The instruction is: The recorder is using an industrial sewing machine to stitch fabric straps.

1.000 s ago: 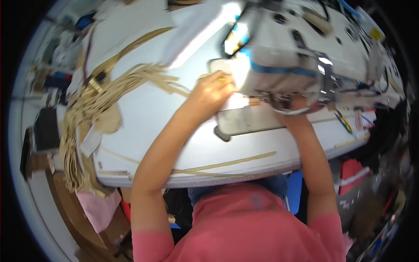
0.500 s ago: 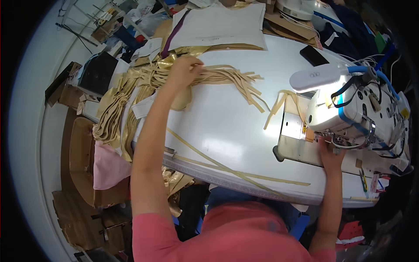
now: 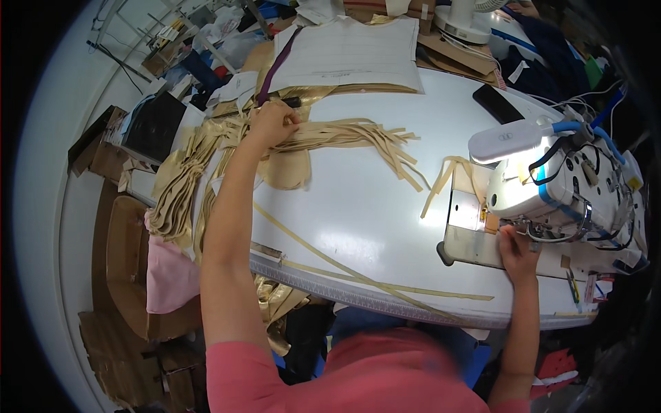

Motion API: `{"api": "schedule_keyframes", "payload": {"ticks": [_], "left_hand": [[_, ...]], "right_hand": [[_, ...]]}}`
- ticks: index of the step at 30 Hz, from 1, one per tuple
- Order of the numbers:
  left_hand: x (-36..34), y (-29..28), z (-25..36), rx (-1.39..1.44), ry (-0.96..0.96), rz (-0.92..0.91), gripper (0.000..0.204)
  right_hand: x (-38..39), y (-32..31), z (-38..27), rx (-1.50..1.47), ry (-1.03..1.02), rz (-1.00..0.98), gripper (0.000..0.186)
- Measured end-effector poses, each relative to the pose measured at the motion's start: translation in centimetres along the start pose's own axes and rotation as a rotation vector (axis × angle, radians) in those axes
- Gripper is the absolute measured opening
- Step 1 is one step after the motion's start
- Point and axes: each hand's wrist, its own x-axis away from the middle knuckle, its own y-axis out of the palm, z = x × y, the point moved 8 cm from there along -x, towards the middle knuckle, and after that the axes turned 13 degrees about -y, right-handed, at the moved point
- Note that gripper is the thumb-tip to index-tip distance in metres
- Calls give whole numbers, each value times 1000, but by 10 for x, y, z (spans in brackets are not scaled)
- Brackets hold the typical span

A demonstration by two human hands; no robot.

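Note:
My left hand (image 3: 275,125) is over a bundle of tan fabric strips (image 3: 330,133) on the white table, its fingers curled closed. What they pinch, if anything, is hidden. A small black object (image 3: 292,102) lies just beyond this hand. On the right, my right hand (image 3: 519,256) rests at the front of a white sewing machine (image 3: 530,186), its fingertips close to the lit needle area. The machine partly covers those fingers, so their grip cannot be made out. A short tan strip (image 3: 441,180) lies looped on the machine's bed (image 3: 471,242), left of the needle.
Gathered tan pieces (image 3: 175,199) hang over the table's left end, above pink cloth (image 3: 169,275). Two long thin strips (image 3: 330,256) cross near the front edge. White paper patterns (image 3: 351,55) lie at the back, a black phone (image 3: 497,103) at the back right.
My left hand has moved slightly left and nearer, and its fingers are more curled. The black object beyond it has come into view. My right hand has shifted slightly, staying at the machine.

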Motion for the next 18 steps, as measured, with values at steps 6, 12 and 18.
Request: {"api": "schedule_keyframes", "payload": {"ticks": [6,12,18], "left_hand": [[-2,-19,8,534,41,-93,10],[59,-37,137,891,210,-792,10],[134,-53,209,784,515,-920,13]], "right_hand": [[-18,5,-48,96,-221,-30,10],[-77,61,-112,-445,-175,-158,31],[-108,88,-123,-707,-20,-59,41]]}}
